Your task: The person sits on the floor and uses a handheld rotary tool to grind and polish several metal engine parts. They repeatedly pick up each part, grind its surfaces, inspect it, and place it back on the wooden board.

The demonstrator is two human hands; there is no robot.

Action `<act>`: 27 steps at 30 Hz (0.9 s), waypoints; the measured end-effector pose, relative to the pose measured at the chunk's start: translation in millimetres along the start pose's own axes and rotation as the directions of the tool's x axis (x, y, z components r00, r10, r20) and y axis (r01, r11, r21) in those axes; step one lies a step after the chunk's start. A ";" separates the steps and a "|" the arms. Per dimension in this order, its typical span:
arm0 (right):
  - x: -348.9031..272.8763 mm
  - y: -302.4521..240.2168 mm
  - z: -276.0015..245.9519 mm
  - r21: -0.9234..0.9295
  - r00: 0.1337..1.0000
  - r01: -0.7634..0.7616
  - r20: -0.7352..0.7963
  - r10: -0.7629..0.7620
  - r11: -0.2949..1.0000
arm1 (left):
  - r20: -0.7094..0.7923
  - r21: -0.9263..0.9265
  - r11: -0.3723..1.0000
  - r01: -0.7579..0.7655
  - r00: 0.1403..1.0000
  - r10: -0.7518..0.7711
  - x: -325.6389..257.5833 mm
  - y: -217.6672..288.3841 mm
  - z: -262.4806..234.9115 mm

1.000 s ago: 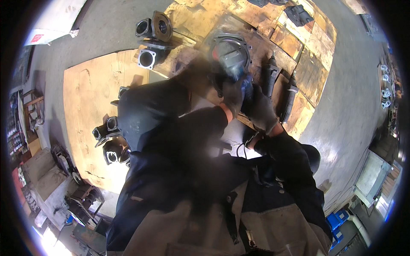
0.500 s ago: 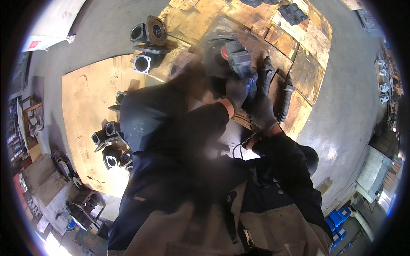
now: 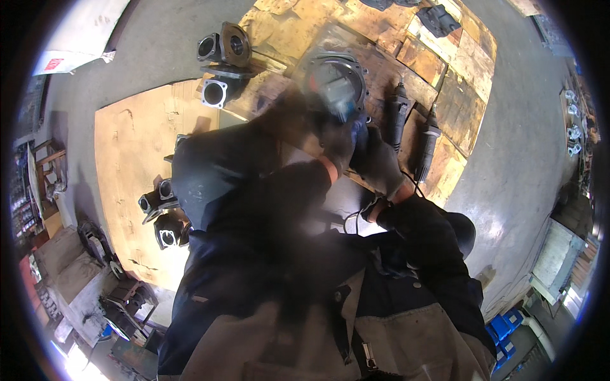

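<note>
Both hands wear dark grey gloves and are closed around an angle grinder [image 3: 344,101], its head blurred by motion. My left hand [image 3: 337,140] grips it nearer the head, while my right hand [image 3: 380,166] wraps the body behind. Beneath the grinder's head lies a round metal casting [image 3: 360,71] with a ring-shaped rim and small lugs, resting on a worn wooden board [image 3: 340,39]. The grinder hides part of the casting's opening, and whether the tool touches the metal I cannot tell. A black cable [image 3: 348,222] hangs below my hands.
Two slim power tools, one [image 3: 398,114] nearer and another [image 3: 427,143] beyond, lie to the right. Flanged castings [image 3: 214,93] stand at left, with several more on cardboard [image 3: 127,184]. A dark casting [image 3: 438,21] sits at the far right of the wood-covered surface [image 3: 459,105].
The grinder's head and both hands have shifted slightly left and nearer me. More of the casting's round rim now shows on its right side.
</note>
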State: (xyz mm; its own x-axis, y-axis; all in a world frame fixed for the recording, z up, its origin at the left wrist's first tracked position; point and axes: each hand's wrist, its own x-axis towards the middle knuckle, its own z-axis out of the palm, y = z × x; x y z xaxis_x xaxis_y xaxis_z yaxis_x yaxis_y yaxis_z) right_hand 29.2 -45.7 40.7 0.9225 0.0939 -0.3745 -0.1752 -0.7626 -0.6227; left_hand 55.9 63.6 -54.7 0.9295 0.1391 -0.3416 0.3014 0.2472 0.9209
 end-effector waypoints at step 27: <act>-32.5 3.9 -21.4 0.055 0.959 0.283 0.005 -0.283 0.958 | -0.109 -0.205 0.969 0.137 0.981 -0.162 -43.5 -16.8 14.6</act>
State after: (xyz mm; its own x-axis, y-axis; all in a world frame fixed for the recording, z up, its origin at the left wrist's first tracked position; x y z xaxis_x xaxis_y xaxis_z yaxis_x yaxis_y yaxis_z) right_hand 6.0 -65.4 65.1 0.9324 0.3096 -0.1865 0.0741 -0.6688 -0.7398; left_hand 13.5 39.4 -52.6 0.8397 0.2010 -0.5045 0.3758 0.4556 0.8070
